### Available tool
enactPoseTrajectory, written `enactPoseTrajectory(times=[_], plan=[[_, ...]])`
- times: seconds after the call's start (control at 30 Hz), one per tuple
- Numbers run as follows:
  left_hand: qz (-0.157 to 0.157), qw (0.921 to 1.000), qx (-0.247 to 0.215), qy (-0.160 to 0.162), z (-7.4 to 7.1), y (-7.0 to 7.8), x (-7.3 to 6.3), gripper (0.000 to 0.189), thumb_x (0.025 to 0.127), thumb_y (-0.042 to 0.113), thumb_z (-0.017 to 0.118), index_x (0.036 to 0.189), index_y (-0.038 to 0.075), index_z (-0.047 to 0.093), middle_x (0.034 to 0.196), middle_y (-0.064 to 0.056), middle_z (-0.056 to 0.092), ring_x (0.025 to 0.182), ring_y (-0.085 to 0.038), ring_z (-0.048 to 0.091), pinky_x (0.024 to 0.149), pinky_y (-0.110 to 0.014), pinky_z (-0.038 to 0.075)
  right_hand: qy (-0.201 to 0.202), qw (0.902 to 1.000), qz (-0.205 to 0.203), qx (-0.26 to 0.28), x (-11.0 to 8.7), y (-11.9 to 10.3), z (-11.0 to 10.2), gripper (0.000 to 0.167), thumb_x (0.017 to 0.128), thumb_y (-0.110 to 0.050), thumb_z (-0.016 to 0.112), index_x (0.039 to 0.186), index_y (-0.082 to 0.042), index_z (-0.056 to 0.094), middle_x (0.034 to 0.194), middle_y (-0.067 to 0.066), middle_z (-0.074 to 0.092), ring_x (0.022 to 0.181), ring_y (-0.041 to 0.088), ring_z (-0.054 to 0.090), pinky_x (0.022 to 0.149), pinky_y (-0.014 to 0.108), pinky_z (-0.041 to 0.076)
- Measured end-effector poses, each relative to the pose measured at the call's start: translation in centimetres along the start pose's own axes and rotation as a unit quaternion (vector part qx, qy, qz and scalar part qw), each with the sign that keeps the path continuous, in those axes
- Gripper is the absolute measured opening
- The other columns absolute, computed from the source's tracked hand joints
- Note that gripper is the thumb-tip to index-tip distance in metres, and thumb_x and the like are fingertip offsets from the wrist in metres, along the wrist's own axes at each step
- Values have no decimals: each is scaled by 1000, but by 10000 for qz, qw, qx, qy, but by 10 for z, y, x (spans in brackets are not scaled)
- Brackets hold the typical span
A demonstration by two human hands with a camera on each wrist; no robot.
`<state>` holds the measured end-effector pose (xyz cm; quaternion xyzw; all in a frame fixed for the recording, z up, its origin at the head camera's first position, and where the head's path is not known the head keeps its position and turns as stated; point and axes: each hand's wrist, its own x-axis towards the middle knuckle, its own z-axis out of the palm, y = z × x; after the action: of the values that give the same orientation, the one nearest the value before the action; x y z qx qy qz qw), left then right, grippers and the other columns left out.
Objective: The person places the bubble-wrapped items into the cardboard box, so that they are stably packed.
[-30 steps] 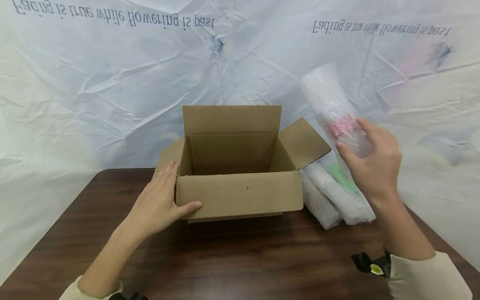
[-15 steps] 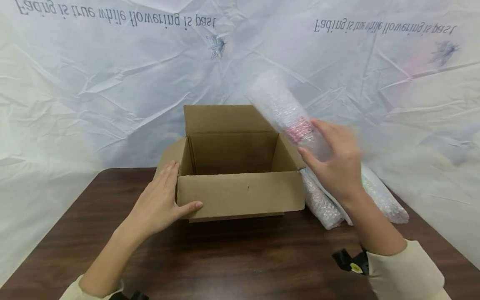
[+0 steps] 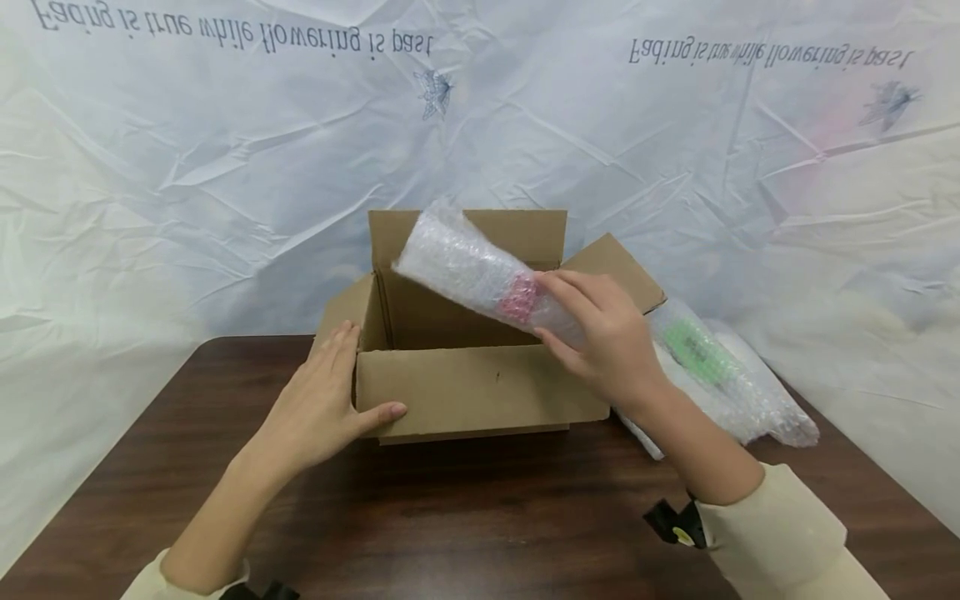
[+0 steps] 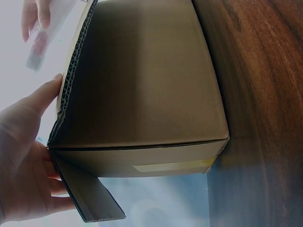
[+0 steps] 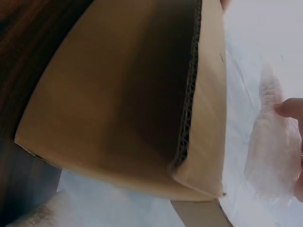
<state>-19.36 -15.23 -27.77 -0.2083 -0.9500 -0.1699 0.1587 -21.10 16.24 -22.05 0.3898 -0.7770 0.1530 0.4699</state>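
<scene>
A cardboard box (image 3: 480,387) stands on the table with its top flaps spread. My left hand (image 3: 318,400) rests at its near left corner, fingers extended along the left flap and thumb on the front flap; the left wrist view shows the thumb (image 4: 47,92) at the flap's edge. My right hand (image 3: 607,337) grips one end of a bubble-wrapped roll (image 3: 457,254) with a pink band (image 3: 519,298). The roll slants over the box opening, its free end up and left. In the right wrist view, the wrapped roll (image 5: 272,156) shows beyond the front flap. The box's floor is hidden.
Right of the box lie several more bubble-wrapped rolls, one with a green patch (image 3: 697,350), partly hidden by my right arm. The right flap (image 3: 618,271) sticks outward. A pale printed cloth (image 3: 225,167) hangs behind the dark wooden table (image 3: 480,517).
My right hand has carried the pink-banded roll leftward and down, from above the other rolls to over the box opening. The wrapped rolls on the right have shifted apart. My left hand stays put.
</scene>
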Motion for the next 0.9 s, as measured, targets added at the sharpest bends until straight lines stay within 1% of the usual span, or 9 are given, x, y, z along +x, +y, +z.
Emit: enactPoseTrajectory(times=[0.1, 0.17, 0.27, 0.4, 0.53, 0.73, 0.8, 0.9], plan=[[1, 10000, 11, -12, -1, 0, 0, 112, 77, 70, 53, 143, -11, 13, 147, -29, 17, 135, -41, 16, 107, -53, 18, -136, 9996, -169, -156, 2, -2, 6, 53, 67, -5, 80, 116, -3, 62, 109, 13, 62, 95, 32, 58, 75, 47, 43], [3, 10000, 17, -13, -1, 0, 0, 112, 77, 70, 53, 142, -11, 13, 146, -29, 17, 135, -41, 16, 107, -53, 18, -254, 9989, -282, -272, 3, -3, 9, 52, 68, -5, 80, 116, -4, 62, 111, 13, 62, 97, 32, 58, 74, 47, 42], [-12, 10000, 30, -14, -1, 0, 0, 112, 76, 70, 54, 142, -12, 14, 146, -29, 17, 135, -41, 16, 107, -53, 19, -411, 9978, -378, -359, 5, -3, 13, 52, 68, -5, 79, 117, -6, 63, 113, 13, 62, 100, 30, 58, 79, 47, 42], [13, 10000, 18, 14, -1, 0, 1, 111, 77, 69, 55, 143, -11, 14, 146, -29, 18, 135, -41, 17, 107, -53, 18, -591, 9965, -452, -371, 5, -4, 18, 50, 70, -4, 77, 117, -7, 63, 114, 12, 62, 99, 30, 58, 85, 47, 41], [18, 10000, 1, 4, 0, 0, 1, 111, 77, 69, 53, 143, -11, 13, 146, -29, 17, 135, -41, 16, 107, -53, 19, -746, 9956, -417, -383, 6, -5, 22, 47, 71, -2, 75, 117, -7, 63, 113, 12, 62, 99, 30, 57, 87, 46, 41], [24, 10000, -17, -8, 0, 0, 1, 111, 78, 69, 53, 143, -11, 13, 147, -29, 16, 135, -40, 15, 107, -53, 19, -1138, 9922, -312, -409, 7, -6, 24, 45, 75, -1, 71, 118, -8, 62, 116, 12, 61, 105, 30, 55, 95, 47, 38], [22, 10000, -23, -15, 0, 0, 1, 111, 78, 69, 53, 143, -12, 12, 147, -29, 16, 135, -40, 15, 107, -53, 18, -1286, 9905, -235, -422, 8, -7, 23, 46, 76, -2, 71, 120, -8, 61, 118, 12, 60, 108, 31, 54, 99, 48, 35], [9, 10000, -25, -37, -1, 0, 1, 111, 78, 70, 52, 143, -11, 12, 147, -29, 16, 136, -39, 15, 107, -53, 18, -1549, 9868, -126, -466, 9, -7, 23, 51, 75, -1, 71, 124, -8, 58, 122, 12, 58, 114, 30, 50, 105, 52, 25]])
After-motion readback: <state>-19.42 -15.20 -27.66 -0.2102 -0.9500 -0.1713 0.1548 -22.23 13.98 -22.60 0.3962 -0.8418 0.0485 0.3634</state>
